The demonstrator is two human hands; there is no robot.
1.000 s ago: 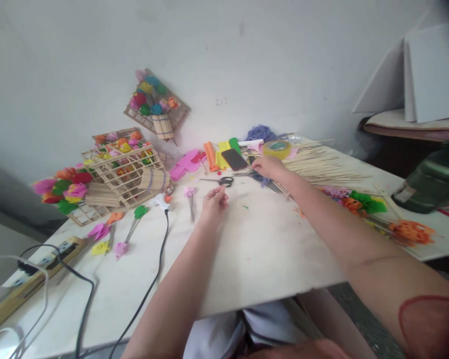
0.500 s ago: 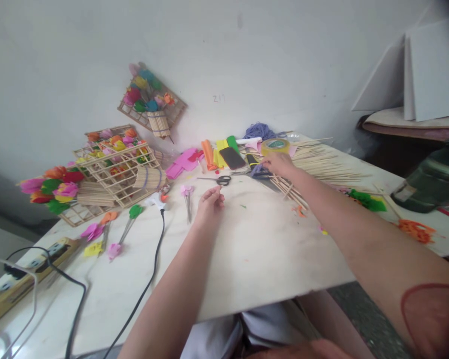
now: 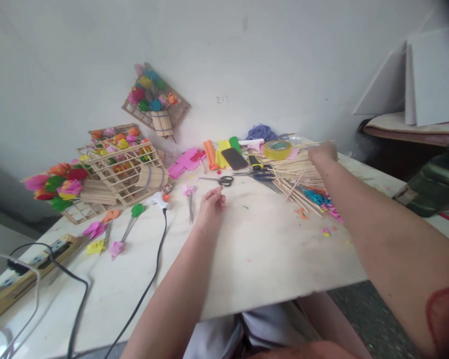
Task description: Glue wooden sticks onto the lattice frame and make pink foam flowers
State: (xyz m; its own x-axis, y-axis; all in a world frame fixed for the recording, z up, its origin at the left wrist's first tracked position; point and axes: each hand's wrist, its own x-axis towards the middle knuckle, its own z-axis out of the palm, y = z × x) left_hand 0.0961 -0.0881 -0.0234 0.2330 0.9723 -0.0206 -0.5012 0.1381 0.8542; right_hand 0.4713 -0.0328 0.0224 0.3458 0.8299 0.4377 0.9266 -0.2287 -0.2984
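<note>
Rust-red sleeve [image 3: 448, 319], pale grey legwear [image 3: 210, 338], bare hands [image 3: 211, 202]

A person's right hand [image 3: 324, 153] is stretched out over thin wooden sticks [image 3: 303, 171], its fingers too blurred to show any grip, while the left hand [image 3: 211, 203], fingers loosely curled, sits just short of black-handled scissors [image 3: 225, 181]. Left of the right hand's fingers lie a roll of yellow tape [image 3: 277, 155] and, farther away, a dark phone [image 3: 234, 158]. A pink flower [image 3: 189, 190] lies near the left hand's fingers, with lattice frames [image 3: 121, 173] well apart to their left.
</note>
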